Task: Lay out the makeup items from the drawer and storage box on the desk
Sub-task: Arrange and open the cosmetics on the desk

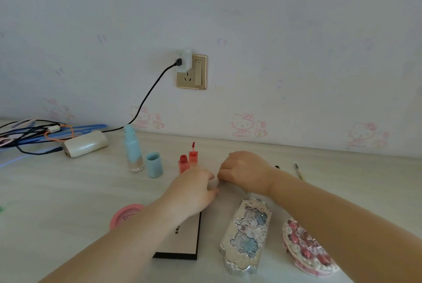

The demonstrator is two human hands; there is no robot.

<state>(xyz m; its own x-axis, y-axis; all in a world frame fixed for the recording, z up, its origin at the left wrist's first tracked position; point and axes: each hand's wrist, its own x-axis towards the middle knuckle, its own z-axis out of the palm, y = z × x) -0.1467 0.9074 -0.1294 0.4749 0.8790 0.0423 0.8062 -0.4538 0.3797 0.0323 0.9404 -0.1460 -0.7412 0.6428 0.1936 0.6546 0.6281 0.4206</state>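
Observation:
My left hand [194, 189] and my right hand [242, 170] meet at the desk's middle, fingers curled round a small pale item [215, 184] that they mostly hide. Behind them stand a red lip-gloss bottle [183, 164] and its upright wand cap [193, 154]. A light-blue bottle [133, 149] stands uncapped beside its blue cap [154, 165]. In front lie a pink round compact [124, 214], a white black-edged palette [182, 237], an ornate silver palette [247, 234] and a pink decorated compact [306, 248].
A white power bank [85, 143] and a tangle of cables [34, 134] lie at the back left. A charger [183, 60] sits in the wall socket. A thin brush [298, 170] lies right of my right wrist.

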